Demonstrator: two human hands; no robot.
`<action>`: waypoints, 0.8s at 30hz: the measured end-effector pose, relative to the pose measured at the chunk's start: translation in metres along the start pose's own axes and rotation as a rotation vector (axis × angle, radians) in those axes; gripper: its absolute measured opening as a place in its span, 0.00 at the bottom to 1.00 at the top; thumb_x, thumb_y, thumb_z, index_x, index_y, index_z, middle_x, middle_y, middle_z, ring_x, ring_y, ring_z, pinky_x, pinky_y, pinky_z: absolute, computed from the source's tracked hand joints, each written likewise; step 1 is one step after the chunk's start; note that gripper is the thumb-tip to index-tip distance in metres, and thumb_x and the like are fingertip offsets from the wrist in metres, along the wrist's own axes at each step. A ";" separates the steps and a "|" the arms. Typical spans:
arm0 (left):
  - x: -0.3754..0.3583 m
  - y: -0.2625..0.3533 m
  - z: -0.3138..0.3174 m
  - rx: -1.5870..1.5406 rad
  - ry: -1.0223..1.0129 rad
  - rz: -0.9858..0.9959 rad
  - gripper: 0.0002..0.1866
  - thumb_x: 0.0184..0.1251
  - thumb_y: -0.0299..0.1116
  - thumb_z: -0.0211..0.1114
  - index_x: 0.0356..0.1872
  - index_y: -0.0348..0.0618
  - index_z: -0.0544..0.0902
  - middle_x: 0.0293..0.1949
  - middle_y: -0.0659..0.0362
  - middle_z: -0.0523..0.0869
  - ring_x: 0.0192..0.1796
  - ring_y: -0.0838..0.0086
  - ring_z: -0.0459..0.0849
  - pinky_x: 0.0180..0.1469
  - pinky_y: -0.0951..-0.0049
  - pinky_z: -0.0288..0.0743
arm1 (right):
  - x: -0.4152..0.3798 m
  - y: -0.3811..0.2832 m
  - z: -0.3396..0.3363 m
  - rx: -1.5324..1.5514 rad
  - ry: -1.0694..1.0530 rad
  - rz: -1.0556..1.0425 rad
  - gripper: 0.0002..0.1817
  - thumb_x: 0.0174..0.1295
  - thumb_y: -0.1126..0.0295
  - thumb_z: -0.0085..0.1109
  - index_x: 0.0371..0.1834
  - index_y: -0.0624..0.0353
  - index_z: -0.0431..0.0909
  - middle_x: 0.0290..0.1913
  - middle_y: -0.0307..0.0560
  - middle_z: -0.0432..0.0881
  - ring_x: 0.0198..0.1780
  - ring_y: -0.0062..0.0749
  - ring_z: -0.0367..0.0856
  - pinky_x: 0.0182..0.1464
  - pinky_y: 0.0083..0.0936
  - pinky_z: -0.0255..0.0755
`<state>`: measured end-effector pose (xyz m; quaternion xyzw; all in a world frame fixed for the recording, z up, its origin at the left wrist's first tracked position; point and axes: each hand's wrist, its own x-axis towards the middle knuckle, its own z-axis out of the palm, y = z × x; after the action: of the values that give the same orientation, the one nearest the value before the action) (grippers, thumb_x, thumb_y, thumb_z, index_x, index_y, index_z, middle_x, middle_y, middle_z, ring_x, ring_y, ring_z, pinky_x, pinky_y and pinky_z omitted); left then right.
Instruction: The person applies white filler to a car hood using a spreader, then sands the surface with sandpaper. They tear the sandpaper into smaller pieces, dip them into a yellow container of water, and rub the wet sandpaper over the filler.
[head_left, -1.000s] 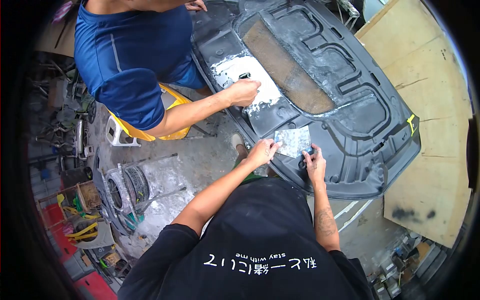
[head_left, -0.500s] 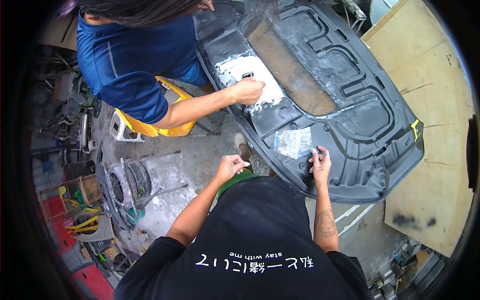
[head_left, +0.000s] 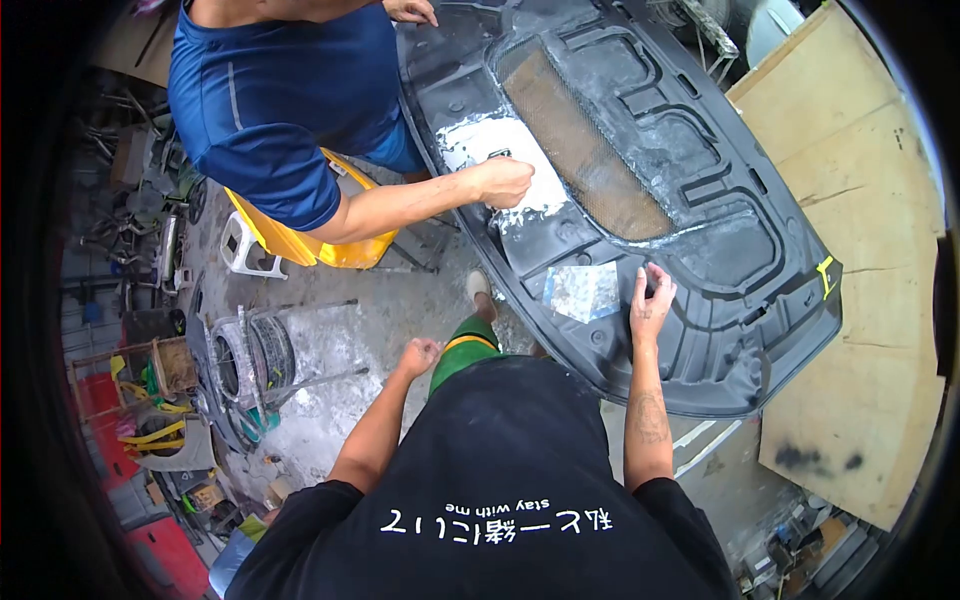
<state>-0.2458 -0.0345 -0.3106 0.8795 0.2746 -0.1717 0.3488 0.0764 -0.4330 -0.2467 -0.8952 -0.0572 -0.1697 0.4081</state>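
A large black moulded panel (head_left: 560, 240) with a mesh-covered opening (head_left: 590, 150) lies in front of me. My right hand (head_left: 652, 300) is over its near part, fingers apart and raised, just right of a clear sheet with pale smears (head_left: 583, 291). My left hand (head_left: 420, 356) is off the panel beside my green shorts, its fingers curled; whatever they may hold is too small to make out. Across the panel, a co-worker's hand (head_left: 505, 183) is at a white coated patch (head_left: 485, 140) with a small dark mark.
The co-worker in a blue shirt (head_left: 275, 90) stands at the left edge of the panel by a yellow part (head_left: 350, 252) and a white stool (head_left: 245, 248). Tyres (head_left: 255, 358) stand at lower left. Wooden boards (head_left: 850, 330) lie to the right.
My left hand has moved left and down, away from the panel. My right hand has shifted slightly up and right, away from the clear sheet. The co-worker's head has moved back.
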 end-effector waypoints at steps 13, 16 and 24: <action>-0.030 0.010 0.018 -0.062 -0.035 -0.140 0.11 0.63 0.35 0.66 0.33 0.38 0.90 0.31 0.43 0.89 0.36 0.55 0.91 0.47 0.58 0.82 | -0.005 0.019 0.027 -0.208 -0.122 0.054 0.21 0.70 0.54 0.60 0.58 0.55 0.78 0.59 0.45 0.79 0.63 0.45 0.73 0.66 0.44 0.63; -0.023 0.019 0.012 -0.059 -0.028 -0.101 0.11 0.62 0.37 0.69 0.32 0.38 0.90 0.31 0.41 0.88 0.36 0.54 0.90 0.47 0.58 0.82 | -0.005 0.022 0.029 -0.247 -0.121 0.037 0.20 0.70 0.53 0.60 0.57 0.54 0.78 0.59 0.45 0.79 0.63 0.45 0.73 0.66 0.44 0.63; -0.017 0.036 0.011 0.005 -0.005 -0.125 0.13 0.61 0.39 0.71 0.31 0.37 0.88 0.31 0.42 0.88 0.37 0.53 0.90 0.46 0.58 0.81 | -0.006 0.022 0.029 -0.227 -0.118 0.069 0.20 0.71 0.54 0.59 0.57 0.54 0.79 0.59 0.44 0.79 0.64 0.45 0.73 0.66 0.44 0.63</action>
<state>-0.2386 -0.0702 -0.2915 0.8611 0.3274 -0.1961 0.3359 0.0836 -0.4257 -0.2817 -0.9454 -0.0308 -0.1082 0.3059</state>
